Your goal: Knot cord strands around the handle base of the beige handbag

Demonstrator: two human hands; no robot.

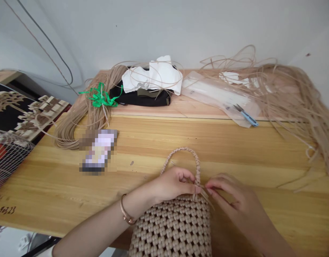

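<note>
Fastening the handle, apparently, I pinch it with left hand, a strand with right hand; tightening next needs steady tension.

Bag at near edge of table — phone behind left, scissors farther back, right

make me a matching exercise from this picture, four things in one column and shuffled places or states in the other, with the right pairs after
1. woven bag
2. snips
3. green ribbon
4. bracelet

A. lying partly on translucent plastic
B. around the left wrist
C. braided handle in the left hand
D. on a looped cord bundle

Pairs: 1-C, 2-A, 3-D, 4-B
</note>
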